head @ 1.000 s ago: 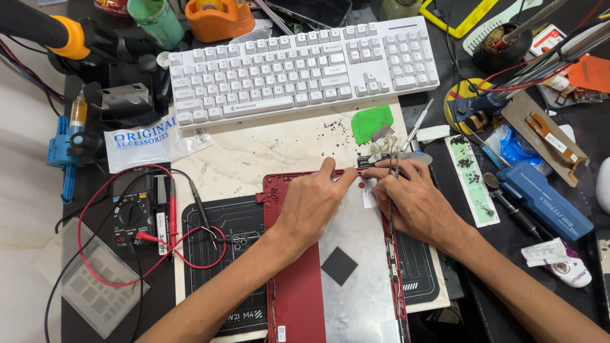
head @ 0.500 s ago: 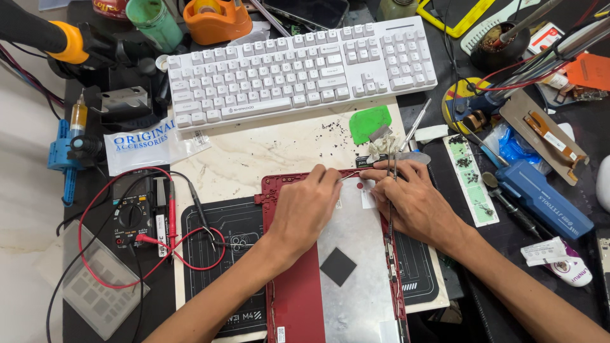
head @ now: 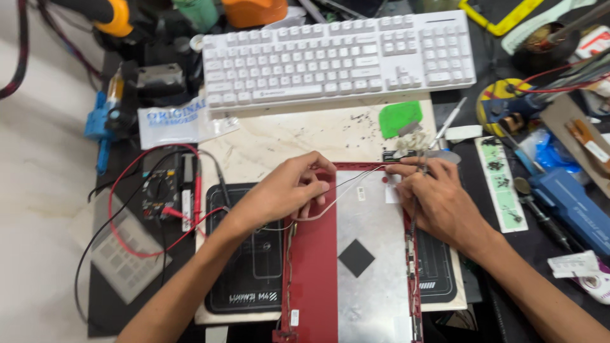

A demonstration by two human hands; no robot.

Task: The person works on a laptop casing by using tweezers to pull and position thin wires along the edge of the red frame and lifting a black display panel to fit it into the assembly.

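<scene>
Both hands sit at the top edge of the red lid [head: 314, 279], which lies flat with its long axis running away from the person toward the keyboard [head: 337, 57]. The left hand [head: 283, 190] rests curled on the upper left corner, fingers closed lightly over a thin cable [head: 346, 187]. That cable runs rightward from the left grip, along the top edge, straight to the right hand [head: 438, 197]. The right hand is pinched tight at the upper right corner, thumb and forefinger together; what exactly sits between them is too small to tell. So the cable's long axis lies across, hand to hand, the right nearer its far end. Inside the lid: a dull silver sheet [head: 372, 254], smooth, with a black diamond pad [head: 356, 258]. Just beyond the right grip, a green pick [head: 400, 117] on pale marble.
</scene>
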